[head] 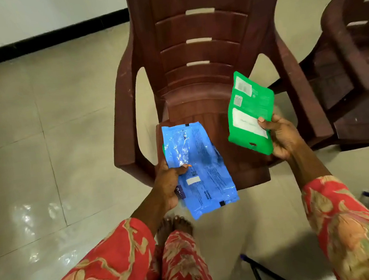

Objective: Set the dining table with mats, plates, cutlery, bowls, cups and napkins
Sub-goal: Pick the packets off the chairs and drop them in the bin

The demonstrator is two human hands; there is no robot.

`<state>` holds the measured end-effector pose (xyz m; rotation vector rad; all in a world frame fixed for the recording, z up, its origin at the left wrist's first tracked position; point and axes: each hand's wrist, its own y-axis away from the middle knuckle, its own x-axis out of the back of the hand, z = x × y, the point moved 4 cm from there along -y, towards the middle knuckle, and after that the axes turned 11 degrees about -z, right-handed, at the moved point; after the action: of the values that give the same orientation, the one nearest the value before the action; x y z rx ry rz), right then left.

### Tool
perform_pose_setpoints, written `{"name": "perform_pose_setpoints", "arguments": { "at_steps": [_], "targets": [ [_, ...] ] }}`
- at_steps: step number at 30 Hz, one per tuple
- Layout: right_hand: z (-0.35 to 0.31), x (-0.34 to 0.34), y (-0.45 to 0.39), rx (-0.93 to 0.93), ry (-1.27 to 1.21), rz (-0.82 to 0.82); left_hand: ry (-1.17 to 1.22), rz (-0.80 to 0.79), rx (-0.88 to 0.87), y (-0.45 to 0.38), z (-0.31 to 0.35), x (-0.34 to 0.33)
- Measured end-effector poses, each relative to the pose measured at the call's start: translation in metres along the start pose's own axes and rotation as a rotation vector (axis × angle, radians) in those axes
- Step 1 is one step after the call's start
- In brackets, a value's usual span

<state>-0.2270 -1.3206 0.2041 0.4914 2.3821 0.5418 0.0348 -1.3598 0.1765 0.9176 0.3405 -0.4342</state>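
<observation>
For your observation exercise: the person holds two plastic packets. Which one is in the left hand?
The blue packet, gripped by the left hand over the chair's front edge. The green packet is in the right hand.

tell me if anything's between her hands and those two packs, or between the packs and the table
Nothing separates hands and packs: the left hand already grips the blue pack and the right hand grips the green pack. Both hang above the brown chair. The dining table is out of view, so that path cannot be judged.
</observation>
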Motion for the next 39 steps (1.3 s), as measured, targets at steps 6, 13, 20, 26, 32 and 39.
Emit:
{"name": "perform_pose_setpoints", "arguments": {
  "at_steps": [6, 13, 20, 26, 32, 39],
  "targets": [
    [0.031, -0.061, 0.044, -0.205, 0.146, -0.16, 0.057, -0.069, -0.062, 0.035, 0.016, -0.028],
    [0.065, -0.106, 0.085, -0.203, 0.256, -0.066, -0.011, -0.19, -0.121, 0.079, 0.023, -0.011],
    [0.105, -0.147, 0.133, -0.097, 0.364, 0.006, -0.058, -0.253, -0.125, 0.134, 0.016, 0.026],
    [0.144, -0.197, 0.186, -0.23, 0.288, -0.176, -0.022, -0.322, -0.151, 0.198, 0.018, 0.068],
    [0.172, -0.234, 0.209, -0.275, 0.377, -0.27, 0.009, -0.252, -0.177, 0.251, 0.012, 0.109],
    [0.225, -0.275, 0.247, -0.338, 0.468, -0.44, 0.109, -0.069, -0.323, 0.317, -0.021, 0.162]
  ]
}}
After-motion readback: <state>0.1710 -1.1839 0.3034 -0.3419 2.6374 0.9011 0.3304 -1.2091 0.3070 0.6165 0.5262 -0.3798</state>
